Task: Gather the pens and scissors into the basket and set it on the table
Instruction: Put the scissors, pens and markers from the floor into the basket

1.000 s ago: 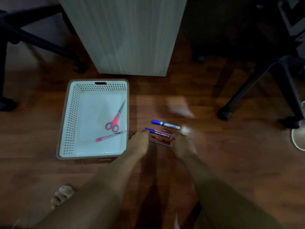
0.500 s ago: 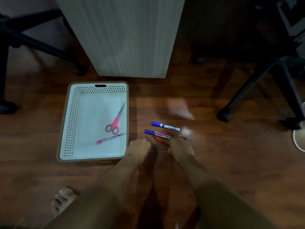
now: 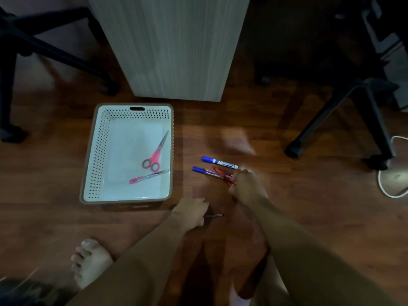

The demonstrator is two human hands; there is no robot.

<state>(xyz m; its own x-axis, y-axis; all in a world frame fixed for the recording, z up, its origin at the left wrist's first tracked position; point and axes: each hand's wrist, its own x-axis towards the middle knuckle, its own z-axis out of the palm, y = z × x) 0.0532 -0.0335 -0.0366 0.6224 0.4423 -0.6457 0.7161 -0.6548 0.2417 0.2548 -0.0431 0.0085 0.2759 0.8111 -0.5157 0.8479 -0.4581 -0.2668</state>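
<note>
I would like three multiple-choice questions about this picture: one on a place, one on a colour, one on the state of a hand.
1. Where do the scissors lie?
A. in the basket
B. on the floor
C. in a hand

2. What colour are the scissors' handles?
A. blue
B. pink
C. black

3. What does the left hand do?
A. rests open and empty
B. holds a thin pen
C. grips the basket

Answers: 1 A, they rest on the basket's white bottom. 2 B, both loops are pink. 3 B, a pen sticks out of its closed fingers.

One head-worn wide-angle view looks steeply down at the wooden floor (image 3: pixel 309 217) from close above, facing forward; both forearms enter from the bottom edge, the white basket (image 3: pixel 88 155) left of the fingers.
</note>
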